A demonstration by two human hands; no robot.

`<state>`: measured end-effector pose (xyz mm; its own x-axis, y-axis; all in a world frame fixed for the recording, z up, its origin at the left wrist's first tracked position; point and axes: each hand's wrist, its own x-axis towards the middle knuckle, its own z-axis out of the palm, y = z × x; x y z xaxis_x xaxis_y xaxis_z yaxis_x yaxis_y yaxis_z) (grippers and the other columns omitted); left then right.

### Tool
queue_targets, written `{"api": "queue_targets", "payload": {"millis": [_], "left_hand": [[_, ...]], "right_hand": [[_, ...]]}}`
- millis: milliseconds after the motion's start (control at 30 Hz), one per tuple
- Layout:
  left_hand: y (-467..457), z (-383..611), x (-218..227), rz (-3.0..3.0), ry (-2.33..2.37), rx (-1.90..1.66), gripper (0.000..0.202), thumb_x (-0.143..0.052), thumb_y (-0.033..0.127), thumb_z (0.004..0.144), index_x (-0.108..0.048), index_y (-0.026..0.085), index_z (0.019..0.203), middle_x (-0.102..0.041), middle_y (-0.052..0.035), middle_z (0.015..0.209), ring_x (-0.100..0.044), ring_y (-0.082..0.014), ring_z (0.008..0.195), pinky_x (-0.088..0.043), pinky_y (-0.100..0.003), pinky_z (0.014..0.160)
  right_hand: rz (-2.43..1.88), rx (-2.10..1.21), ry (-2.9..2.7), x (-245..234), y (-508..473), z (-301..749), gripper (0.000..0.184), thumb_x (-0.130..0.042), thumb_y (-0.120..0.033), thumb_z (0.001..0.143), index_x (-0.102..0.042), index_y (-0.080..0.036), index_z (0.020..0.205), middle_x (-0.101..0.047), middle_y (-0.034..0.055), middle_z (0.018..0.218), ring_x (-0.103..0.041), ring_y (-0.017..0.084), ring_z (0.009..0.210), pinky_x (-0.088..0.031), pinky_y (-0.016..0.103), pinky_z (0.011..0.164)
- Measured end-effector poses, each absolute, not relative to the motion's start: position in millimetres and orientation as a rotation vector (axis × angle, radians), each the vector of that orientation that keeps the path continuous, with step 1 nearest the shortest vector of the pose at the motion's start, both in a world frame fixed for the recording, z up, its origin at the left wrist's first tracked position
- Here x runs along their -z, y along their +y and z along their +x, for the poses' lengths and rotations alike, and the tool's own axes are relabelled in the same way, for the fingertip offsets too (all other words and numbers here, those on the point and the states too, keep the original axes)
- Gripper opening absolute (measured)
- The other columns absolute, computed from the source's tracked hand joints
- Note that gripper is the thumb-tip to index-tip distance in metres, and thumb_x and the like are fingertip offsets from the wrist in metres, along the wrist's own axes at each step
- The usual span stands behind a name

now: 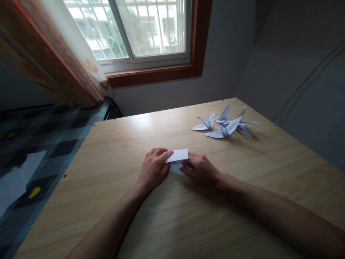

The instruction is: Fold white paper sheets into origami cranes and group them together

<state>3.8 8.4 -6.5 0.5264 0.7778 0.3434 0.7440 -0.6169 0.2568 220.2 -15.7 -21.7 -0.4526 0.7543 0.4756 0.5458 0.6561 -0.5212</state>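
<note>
A partly folded sheet of white paper is between my two hands, just above or on the wooden table. My left hand is closed on its left end, with the thumb and index finger against the upper flap. On the right end, my right hand pinches the paper, its thumb near the lower layer. A lower flap shows beneath the top fold, partly covered by my fingers. Beyond my right hand stand several folded paper cranes in a cluster.
The table's far edge runs below a window with a brown frame. To the left are a curtain and a checkered cloth surface bearing white paper sheets. A cable runs along the right wall.
</note>
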Motion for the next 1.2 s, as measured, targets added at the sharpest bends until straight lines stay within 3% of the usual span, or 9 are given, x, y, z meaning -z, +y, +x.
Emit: {"api": "queue_targets", "payload": {"millis": [167, 333, 467, 533, 633, 933, 1033, 1133, 1200], "left_hand": [[7.6, 3.1, 6.5, 2.766, 1.248, -0.616, 0.031, -0.046, 0.028, 0.096, -0.062, 0.023, 0.122, -0.066, -0.0093, 0.118, -0.056, -0.0263, 0.107, -0.045, -0.045, 0.090], [9.8, 1.8, 7.5, 2.806, 1.111, -0.565, 0.032, -0.043, 0.031, 0.099, -0.062, 0.028, 0.124, -0.063, -0.0077, 0.128, -0.054, -0.0262, 0.117, -0.043, -0.045, 0.094], [10.6, -0.3, 8.4, 2.814, 1.147, -0.727, 0.024, -0.056, 0.028, 0.091, -0.068, 0.024, 0.112, -0.066, -0.0101, 0.115, -0.057, -0.0263, 0.105, -0.047, -0.044, 0.089], [10.9, -2.3, 8.2, 2.774, 1.165, -0.829, 0.014, -0.058, 0.024, 0.089, -0.071, 0.021, 0.093, -0.068, -0.0080, 0.094, -0.059, -0.0226, 0.089, -0.050, -0.038, 0.080], [11.8, -6.5, 7.7, 2.728, 1.118, -0.876, 0.017, -0.058, 0.020, 0.087, -0.070, 0.020, 0.075, -0.066, -0.0049, 0.078, -0.059, -0.0178, 0.074, -0.050, -0.031, 0.068], [14.2, -10.3, 4.7, 2.688, 1.001, -0.839, 0.029, -0.053, 0.027, 0.094, -0.068, 0.019, 0.071, -0.068, -0.0038, 0.078, -0.061, -0.0151, 0.073, -0.049, -0.028, 0.068], [13.0, -9.3, 4.3, 2.721, 1.047, -0.828, 0.024, -0.051, 0.027, 0.095, -0.067, 0.019, 0.079, -0.067, -0.0039, 0.079, -0.060, -0.0158, 0.074, -0.049, -0.029, 0.069], [8.0, -7.9, 1.6, 2.819, 1.109, -1.001, 0.016, -0.057, 0.033, 0.092, -0.062, 0.018, 0.092, -0.066, -0.0051, 0.083, -0.059, -0.0177, 0.075, -0.049, -0.031, 0.069], [2.3, -4.9, -1.7, 2.926, 1.066, -1.167, 0.016, -0.062, 0.034, 0.088, -0.058, 0.019, 0.089, -0.064, -0.0048, 0.081, -0.058, -0.0178, 0.073, -0.048, -0.032, 0.067]], "right_hand": [[-1.109, -0.286, -1.924, 19.3, -15.9, 223.4, 0.018, -0.067, -0.031, 0.082, -0.051, -0.021, 0.078, -0.056, 0.0032, 0.080, -0.054, 0.019, 0.074, -0.045, 0.030, 0.067], [-1.012, -0.327, -1.911, 15.5, -7.1, 232.6, 0.034, -0.070, -0.031, 0.080, -0.058, -0.021, 0.111, -0.061, 0.0116, 0.114, -0.056, 0.027, 0.109, -0.046, 0.042, 0.092], [-0.981, -0.433, -2.167, 20.9, -3.0, 235.9, 0.009, -0.062, -0.016, 0.085, -0.069, -0.020, 0.090, -0.072, 0.0054, 0.089, -0.064, 0.021, 0.085, -0.046, 0.036, 0.082], [-1.018, -0.354, -2.207, 24.0, -4.0, 235.6, 0.008, -0.064, -0.014, 0.083, -0.070, -0.019, 0.084, -0.073, 0.0055, 0.084, -0.063, 0.021, 0.081, -0.045, 0.035, 0.080], [-1.032, -0.293, -2.245, 24.9, -6.7, 235.4, 0.010, -0.067, -0.012, 0.080, -0.070, -0.019, 0.085, -0.072, 0.0064, 0.085, -0.062, 0.021, 0.082, -0.045, 0.034, 0.079], [-1.110, -0.493, -2.091, 13.1, -10.7, 235.6, 0.014, -0.057, -0.025, 0.092, -0.069, -0.018, 0.093, -0.072, 0.0062, 0.087, -0.064, 0.019, 0.080, -0.046, 0.030, 0.075], [-1.138, -0.500, -2.048, 11.2, -12.7, 235.0, 0.015, -0.056, -0.025, 0.092, -0.068, -0.017, 0.093, -0.070, 0.0051, 0.083, -0.062, 0.017, 0.073, -0.046, 0.028, 0.070], [-1.127, -0.399, -2.035, 13.9, -13.9, 235.2, 0.014, -0.054, -0.023, 0.092, -0.066, -0.018, 0.086, -0.065, 0.0039, 0.077, -0.058, 0.016, 0.067, -0.043, 0.027, 0.064], [-1.100, -0.274, -2.026, 17.3, -14.2, 235.8, 0.013, -0.053, -0.019, 0.089, -0.063, -0.018, 0.081, -0.062, 0.0039, 0.076, -0.056, 0.016, 0.066, -0.041, 0.027, 0.061]]}}
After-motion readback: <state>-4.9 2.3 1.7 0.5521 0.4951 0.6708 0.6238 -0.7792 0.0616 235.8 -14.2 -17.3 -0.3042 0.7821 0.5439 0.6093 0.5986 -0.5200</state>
